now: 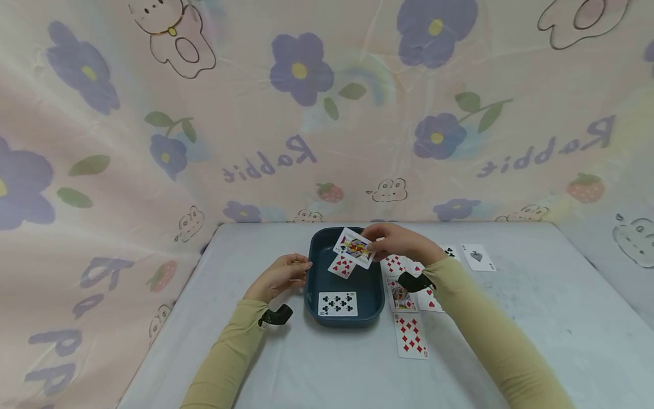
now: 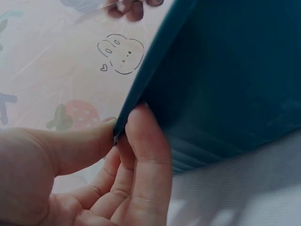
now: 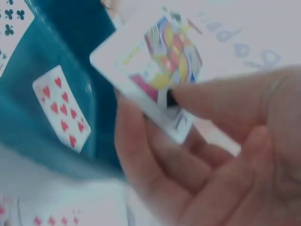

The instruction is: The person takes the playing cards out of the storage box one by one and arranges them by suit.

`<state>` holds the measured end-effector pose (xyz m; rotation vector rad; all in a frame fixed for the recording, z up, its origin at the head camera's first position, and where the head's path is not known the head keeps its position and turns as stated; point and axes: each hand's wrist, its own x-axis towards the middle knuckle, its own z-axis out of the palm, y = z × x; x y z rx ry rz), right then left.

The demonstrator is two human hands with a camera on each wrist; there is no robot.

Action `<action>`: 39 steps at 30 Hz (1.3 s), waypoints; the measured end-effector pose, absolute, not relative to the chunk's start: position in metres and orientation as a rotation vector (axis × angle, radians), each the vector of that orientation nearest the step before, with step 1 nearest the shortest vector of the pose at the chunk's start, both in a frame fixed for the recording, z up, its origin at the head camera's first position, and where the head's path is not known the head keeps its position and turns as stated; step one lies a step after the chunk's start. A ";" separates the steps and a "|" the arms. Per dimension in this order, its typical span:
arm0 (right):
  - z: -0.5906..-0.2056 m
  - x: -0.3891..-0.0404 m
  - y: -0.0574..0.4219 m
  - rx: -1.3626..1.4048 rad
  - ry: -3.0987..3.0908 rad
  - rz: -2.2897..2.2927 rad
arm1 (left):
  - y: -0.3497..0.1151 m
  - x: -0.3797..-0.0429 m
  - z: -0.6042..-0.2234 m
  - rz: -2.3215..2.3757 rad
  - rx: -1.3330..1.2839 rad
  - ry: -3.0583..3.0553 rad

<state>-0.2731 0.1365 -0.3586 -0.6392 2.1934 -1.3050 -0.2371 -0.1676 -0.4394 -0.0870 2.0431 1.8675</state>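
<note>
My left hand (image 1: 280, 277) pinches the left rim of a dark blue-green tray (image 1: 374, 289) between thumb and fingers; the left wrist view shows this grip closely. Over the tray's far part, my right hand (image 1: 401, 243) holds a face playing card (image 1: 355, 247) by its edge, thumb on the printed side. The card is tilted and blurred in the right wrist view. Inside the tray, a hearts card (image 1: 340, 267) lies partly covered by the held card in the head view. Nearer the front of the tray is an eight of clubs (image 1: 338, 304), face up.
Right of the tray, face-up cards lie on the white table: a ten of diamonds (image 1: 410, 335), a face card (image 1: 402, 298), a diamonds card (image 1: 394, 265) and a hearts card (image 1: 430, 301). An ace of spades (image 1: 478, 257) lies farther right. My right forearm hides some cards.
</note>
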 end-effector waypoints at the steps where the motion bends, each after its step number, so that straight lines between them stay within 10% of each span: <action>1: -0.359 -0.272 0.145 -0.628 2.210 -1.326 | -0.168 -0.237 -0.440 1.869 -0.086 2.045; 24: -0.410 -0.208 0.368 -0.064 2.371 -1.388 | -0.170 -0.234 -0.441 1.876 -0.090 2.048; 39: -0.434 -0.197 0.405 0.193 2.448 -1.180 | -0.169 -0.236 -0.441 1.867 -0.094 2.059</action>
